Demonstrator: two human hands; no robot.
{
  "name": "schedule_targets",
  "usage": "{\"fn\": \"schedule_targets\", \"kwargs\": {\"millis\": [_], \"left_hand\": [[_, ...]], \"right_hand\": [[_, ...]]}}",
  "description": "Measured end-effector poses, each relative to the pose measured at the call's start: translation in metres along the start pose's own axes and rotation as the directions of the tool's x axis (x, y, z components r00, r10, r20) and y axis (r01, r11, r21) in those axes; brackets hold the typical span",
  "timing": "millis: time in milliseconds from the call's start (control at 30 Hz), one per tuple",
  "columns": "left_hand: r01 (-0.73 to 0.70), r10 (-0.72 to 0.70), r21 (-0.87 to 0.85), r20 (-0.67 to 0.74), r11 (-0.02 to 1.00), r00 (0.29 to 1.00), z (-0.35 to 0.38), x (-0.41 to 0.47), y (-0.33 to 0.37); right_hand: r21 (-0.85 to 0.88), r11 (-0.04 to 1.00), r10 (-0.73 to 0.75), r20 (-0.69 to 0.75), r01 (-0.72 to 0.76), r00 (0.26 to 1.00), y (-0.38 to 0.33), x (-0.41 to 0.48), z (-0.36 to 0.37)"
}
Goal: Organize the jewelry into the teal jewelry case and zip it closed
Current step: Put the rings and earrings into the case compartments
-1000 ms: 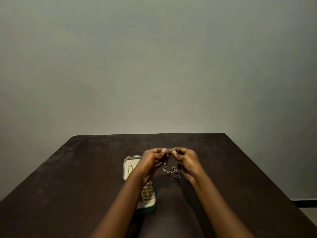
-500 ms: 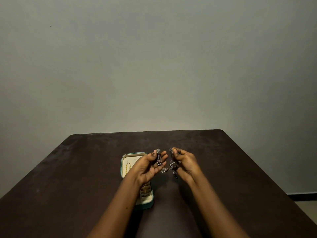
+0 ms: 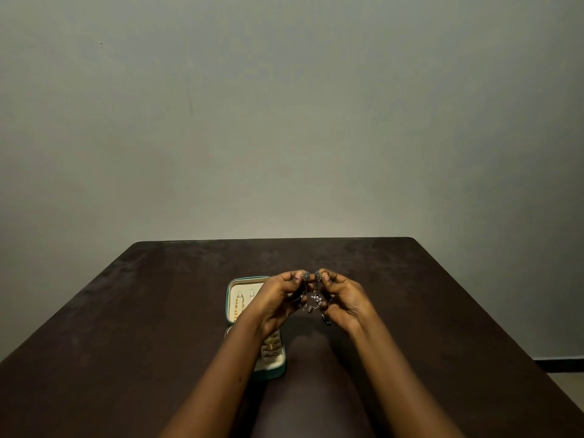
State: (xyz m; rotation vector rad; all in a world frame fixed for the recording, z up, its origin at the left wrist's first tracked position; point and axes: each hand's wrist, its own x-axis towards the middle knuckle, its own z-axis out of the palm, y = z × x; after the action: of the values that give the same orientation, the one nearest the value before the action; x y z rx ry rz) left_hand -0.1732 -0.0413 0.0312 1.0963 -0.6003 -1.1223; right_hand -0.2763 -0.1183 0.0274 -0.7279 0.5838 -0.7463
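1. The left hand (image 3: 278,300), fingers curled, pinches one earring (image 3: 306,275) by its stud.
2. The right hand (image 3: 346,301) pinches the second earring (image 3: 318,275) the same way, and their dangles hang between the hands.
3. Both earrings are held above the worktop (image 3: 126,327).
4. The case (image 3: 248,279) lies open, partly under the left wrist, with a gold chain (image 3: 238,306) in its far half.

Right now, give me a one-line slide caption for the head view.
Left hand and right hand pinch silver earrings over the dark table, by the open teal jewelry case.
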Motion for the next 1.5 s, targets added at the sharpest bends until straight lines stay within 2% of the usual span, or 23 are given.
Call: {"fn": "schedule_targets", "kwargs": {"millis": [133, 267, 433, 667, 767, 1067, 1333, 1500], "left_hand": [[-0.007, 0.005, -0.062, -0.023, 0.998, 1.0, -0.005, 0.0, -0.001], [-0.037, 0.036, -0.021, -0.047, 0.999, 0.998, -0.011, -0.001, 0.001], [-0.053, 0.05, -0.112, -0.035, 0.992, 0.998, -0.022, -0.016, 0.008], [0.042, -0.063, -0.32, -0.056, 0.947, 0.996, -0.043, -0.037, 0.015], [0.063, -0.088, -0.395, -0.044, 0.916, 0.995, -0.048, -0.048, 0.018], [0.058, -0.094, -0.384, -0.077, 0.921, 0.993, -0.068, -0.07, 0.011], [0.024, -0.077, -0.24, -0.213, 0.97, 0.974, -0.071, -0.071, -0.002], [-0.008, -0.045, -0.186, -0.277, 0.983, 0.96, -0.068, -0.065, -0.012]], "right_hand": [[-0.016, 1.0, 0.0, 0.012, 0.0, 1.0, 0.002, 0.0, 0.003], [-0.051, 0.999, -0.012, 0.018, 0.012, 1.0, 0.007, 0.0, 0.007], [-0.086, 0.996, -0.009, 0.05, 0.014, 0.999, 0.015, -0.01, 0.017], [0.09, 0.99, 0.101, 0.105, -0.111, 0.989, 0.031, -0.028, 0.035], [0.1, 0.981, 0.156, 0.127, -0.169, 0.98, 0.038, -0.038, 0.041], [0.038, 0.975, 0.215, 0.114, -0.221, 0.97, 0.056, -0.059, 0.054], [-0.309, 0.949, 0.071, 0.03, -0.058, 0.997, 0.081, -0.053, 0.049], [-0.557, 0.829, -0.044, 0.036, 0.056, 0.998, 0.09, -0.05, 0.045]]}}
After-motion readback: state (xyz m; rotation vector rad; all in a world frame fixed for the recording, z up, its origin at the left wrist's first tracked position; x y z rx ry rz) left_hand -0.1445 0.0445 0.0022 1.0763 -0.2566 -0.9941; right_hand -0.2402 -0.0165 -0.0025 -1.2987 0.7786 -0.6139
